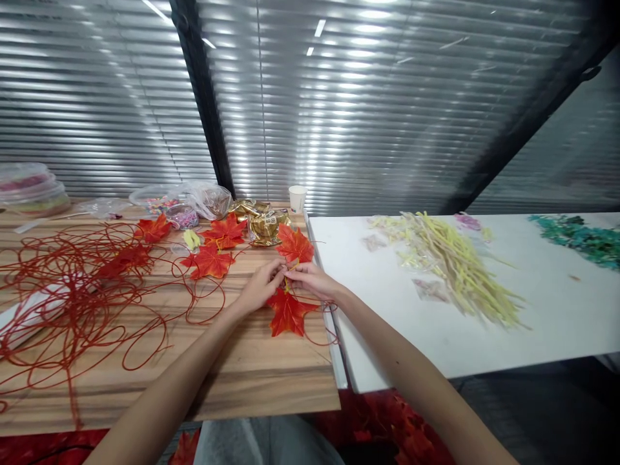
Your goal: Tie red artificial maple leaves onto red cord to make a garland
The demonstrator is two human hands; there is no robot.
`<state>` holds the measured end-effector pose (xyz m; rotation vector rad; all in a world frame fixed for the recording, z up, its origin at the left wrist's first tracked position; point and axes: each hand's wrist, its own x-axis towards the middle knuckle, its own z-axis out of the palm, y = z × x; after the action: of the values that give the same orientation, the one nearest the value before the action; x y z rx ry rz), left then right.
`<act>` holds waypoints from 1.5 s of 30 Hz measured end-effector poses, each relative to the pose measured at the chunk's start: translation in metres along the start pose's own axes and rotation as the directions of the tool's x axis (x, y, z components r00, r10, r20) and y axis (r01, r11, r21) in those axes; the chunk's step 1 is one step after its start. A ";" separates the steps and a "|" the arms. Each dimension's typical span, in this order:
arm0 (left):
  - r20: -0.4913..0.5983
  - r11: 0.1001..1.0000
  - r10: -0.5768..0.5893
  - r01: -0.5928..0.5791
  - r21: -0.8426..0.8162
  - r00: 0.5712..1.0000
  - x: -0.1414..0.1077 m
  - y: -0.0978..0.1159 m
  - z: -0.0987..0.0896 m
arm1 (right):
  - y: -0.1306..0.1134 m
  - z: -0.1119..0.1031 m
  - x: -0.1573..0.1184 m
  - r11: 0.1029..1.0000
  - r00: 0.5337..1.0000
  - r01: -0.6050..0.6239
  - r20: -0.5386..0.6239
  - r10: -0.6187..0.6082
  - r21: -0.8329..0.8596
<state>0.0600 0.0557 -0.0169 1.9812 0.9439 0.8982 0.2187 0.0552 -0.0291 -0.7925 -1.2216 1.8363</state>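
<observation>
Near the right edge of the wooden table, my left hand [264, 284] and my right hand [312, 279] meet with fingers pinched together. Between them run the yellowish stems of two red artificial maple leaves. One maple leaf [294, 245] points away beyond my fingertips; the other maple leaf [289, 314] hangs toward me below them. A thin red cord [325, 342] loops out beside my right hand. Whether the cord passes through my fingers is hidden. More red maple leaves [212, 260] lie just left of my left hand.
A large tangle of red cord [72, 290] covers the left of the wooden table [252, 381]. Gold packets [268, 227], plastic bags [208, 199] and a paper cup [297, 199] stand at the back. Yellow strips [465, 265] and green foliage [581, 239] lie on the white table [387, 336].
</observation>
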 end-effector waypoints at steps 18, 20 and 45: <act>-0.065 0.962 -0.129 0.109 -0.249 0.990 0.002 -0.001 0.005 | 0.004 -0.005 0.002 0.997 0.998 0.009 0.064 -0.014 0.083; -0.086 0.950 -0.139 0.108 -0.294 0.987 0.002 0.000 0.006 | 0.003 -0.005 0.002 0.995 0.999 -0.006 0.044 0.001 0.098; 0.041 0.905 -0.162 0.165 -0.392 0.986 -0.001 0.009 0.001 | 0.000 -0.002 0.003 0.996 0.994 0.083 0.069 -0.081 -0.026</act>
<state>0.0633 0.0503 -0.0102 1.5378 0.8340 0.9046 0.2182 0.0588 -0.0302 -0.6907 -1.3075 1.7946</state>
